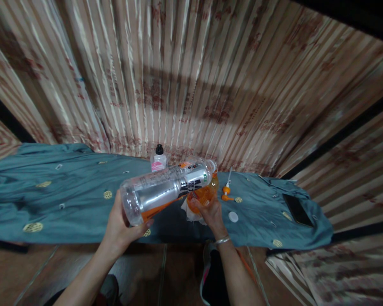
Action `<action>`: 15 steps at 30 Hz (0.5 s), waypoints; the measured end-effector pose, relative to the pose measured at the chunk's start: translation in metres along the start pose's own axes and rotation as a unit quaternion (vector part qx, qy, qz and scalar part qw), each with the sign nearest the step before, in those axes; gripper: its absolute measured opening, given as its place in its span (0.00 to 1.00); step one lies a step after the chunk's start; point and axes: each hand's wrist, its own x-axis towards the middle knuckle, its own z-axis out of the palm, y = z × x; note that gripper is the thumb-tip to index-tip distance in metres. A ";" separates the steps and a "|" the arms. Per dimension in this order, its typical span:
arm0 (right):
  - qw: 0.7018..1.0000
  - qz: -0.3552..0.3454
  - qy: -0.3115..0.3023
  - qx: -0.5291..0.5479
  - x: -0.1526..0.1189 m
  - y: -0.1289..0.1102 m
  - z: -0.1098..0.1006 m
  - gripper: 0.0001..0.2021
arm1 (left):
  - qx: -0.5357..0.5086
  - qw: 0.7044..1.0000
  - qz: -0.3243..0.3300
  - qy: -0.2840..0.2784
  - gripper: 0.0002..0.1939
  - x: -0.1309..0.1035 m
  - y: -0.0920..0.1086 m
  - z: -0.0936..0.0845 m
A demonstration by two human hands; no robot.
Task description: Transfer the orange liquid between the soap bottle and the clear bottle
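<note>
A large clear bottle [166, 189] with a silver and orange label lies tilted in my left hand [123, 227], which is wrapped round its base end. Its open neck points right and rests at or just over the mouth of an orange bottle [202, 196]. My right hand [211, 213] grips this orange bottle, which leans towards the clear one. Beneath it is a crumpled white tissue [193, 216]. An orange pump head [226, 191] with a clear tube lies to the right, and a white round cap [233, 216] is nearer the front edge.
A bottle with a black cap [159, 160] stands behind the clear bottle. At the right end of the teal cloth [79, 191] lies a dark phone [297, 210]. Patterned curtains [178, 85] hang behind and at the right, with dark frame bars at both sides.
</note>
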 end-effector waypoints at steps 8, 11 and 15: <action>1.000 -0.005 0.005 0.001 -0.003 -0.004 0.004 0.27 | 0.003 1.000 0.000 -0.002 0.51 -0.001 -0.004 -0.001; 1.000 -0.003 0.009 0.004 -0.005 -0.006 0.005 0.27 | 0.006 1.000 -0.002 0.000 0.46 0.000 -0.007 -0.002; 0.999 -0.001 -0.007 0.040 -0.005 -0.005 0.004 0.28 | 0.006 1.000 -0.002 0.008 0.47 0.002 -0.010 -0.003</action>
